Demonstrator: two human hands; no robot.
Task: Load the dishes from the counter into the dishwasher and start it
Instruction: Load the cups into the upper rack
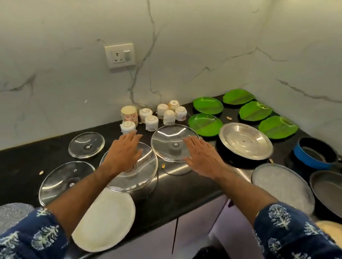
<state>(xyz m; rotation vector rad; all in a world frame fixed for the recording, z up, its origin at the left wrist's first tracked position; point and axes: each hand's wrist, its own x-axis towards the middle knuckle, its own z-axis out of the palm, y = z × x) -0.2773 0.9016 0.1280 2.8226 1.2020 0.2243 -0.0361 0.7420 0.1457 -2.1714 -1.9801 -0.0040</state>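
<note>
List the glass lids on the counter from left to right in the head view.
Near-left glass lid → small glass lid → glass lid under the left hand → glass lid under the right hand.

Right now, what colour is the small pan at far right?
Blue outside, dark inside: the small pan, head view.

Both arms wear dark navy sleeves (308,247) printed with a repeating pale blue-white floral sprig motif. Sleeves end mid-forearm. Left hand (124,153) and right hand (202,156) are bare; no gloves.
</note>
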